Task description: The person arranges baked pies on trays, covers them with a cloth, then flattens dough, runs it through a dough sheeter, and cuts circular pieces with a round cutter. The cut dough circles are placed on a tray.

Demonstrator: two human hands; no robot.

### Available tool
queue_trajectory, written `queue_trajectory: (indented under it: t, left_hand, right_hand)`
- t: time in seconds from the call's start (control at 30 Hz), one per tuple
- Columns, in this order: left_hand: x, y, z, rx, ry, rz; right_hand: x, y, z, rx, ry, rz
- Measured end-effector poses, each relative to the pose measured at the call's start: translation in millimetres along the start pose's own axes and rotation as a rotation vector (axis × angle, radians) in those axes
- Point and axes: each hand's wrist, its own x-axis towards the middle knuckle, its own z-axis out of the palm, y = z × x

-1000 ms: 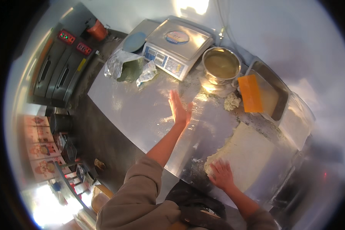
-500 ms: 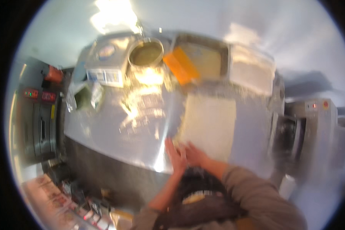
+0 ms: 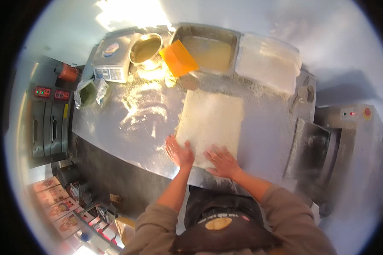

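A pale, flat rectangular sheet of dough (image 3: 212,121) lies on the floured metal table, its near end toward me. At its near left corner is my left hand (image 3: 180,153), fingers stretched out and thumb apart, palm down along the edge. My right hand (image 3: 222,161) lies flat over the near right part of the sheet with its fingers spread. Neither hand grasps anything. Loose flour (image 3: 144,112) streaks the table left of the dough.
Along the back stand a scale (image 3: 110,73), a round metal bowl (image 3: 134,51), an orange sheet (image 3: 178,58), a metal tray (image 3: 236,51) and a translucent bin (image 3: 268,63). An open bag (image 3: 87,93) sits at left. A machine (image 3: 344,127) borders the right; ovens (image 3: 49,127) stand left.
My hands were close together at the dough's near left corner; now they are apart, the right one shifted rightward onto the dough. The view has also turned and steadied.
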Motion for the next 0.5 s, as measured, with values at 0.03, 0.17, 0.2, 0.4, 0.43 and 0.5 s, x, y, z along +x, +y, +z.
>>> queue_trajectory:
  t: [0.03, 0.17, 0.2, 0.4, 0.43, 0.5]
  left_hand:
    - [-1.5, -1.1, -0.1, -0.045, 0.025, 0.030]
    - [-13.0, 4.3, -15.1, -0.017, -0.062, -0.059]
    - [-3.7, 14.2, -15.3, -0.047, -0.037, -0.051]
    - [40.5, 69.9, -0.4, 0.084, -0.187, 0.055]
    - [50.3, 77.2, 2.8, 0.056, -0.205, 0.043]
    - [53.1, 78.3, 1.3, 0.041, -0.206, 0.047]
  right_hand:
    - [-3.5, -0.7, -0.3, 0.004, -0.098, 0.024]
    - [-13.3, -5.8, -11.5, 0.148, -0.130, 0.097]
    - [-5.8, -2.8, -12.4, 0.184, -0.200, 0.123]
    - [41.3, 49.0, -19.2, -0.032, -0.087, 0.390]
    - [57.2, 66.6, -20.4, -0.053, -0.005, 0.393]
    - [71.0, 73.9, -25.6, -0.022, -0.073, 0.407]
